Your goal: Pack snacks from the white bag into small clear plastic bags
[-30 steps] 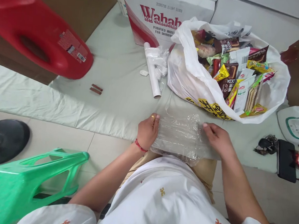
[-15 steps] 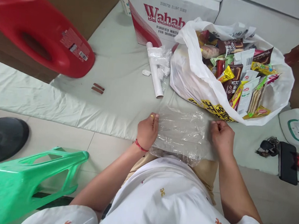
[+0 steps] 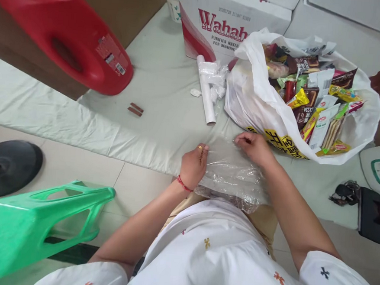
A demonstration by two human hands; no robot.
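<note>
A thin, crinkled clear plastic bag (image 3: 231,173) is spread over the table's near edge and my lap. My left hand (image 3: 194,165) is closed on its left side, thumb pressed on top. At the bag's upper right is my right hand (image 3: 254,148), its thumb and fingertips pinched together. Whether any film is caught between those fingertips cannot be made out. Just beyond the right hand stands a white carrier bag (image 3: 245,94) full of wrapped snacks (image 3: 310,103). A white cardboard tube (image 3: 208,94) lies past the left hand, with crumpled clear wrap (image 3: 217,81) beside it.
Left on the cloth-covered table (image 3: 158,127) are a red jug (image 3: 95,53) and two small brown strips (image 3: 135,109). A Wahaha water carton (image 3: 214,27) stands behind. Keys (image 3: 345,192) and a phone (image 3: 370,216) lie right. A green stool (image 3: 12,221) is on the floor.
My right hand has left the bag's right side and moved left and away from me, to its upper edge. My left hand keeps its hold. The whole view has shifted slightly.
</note>
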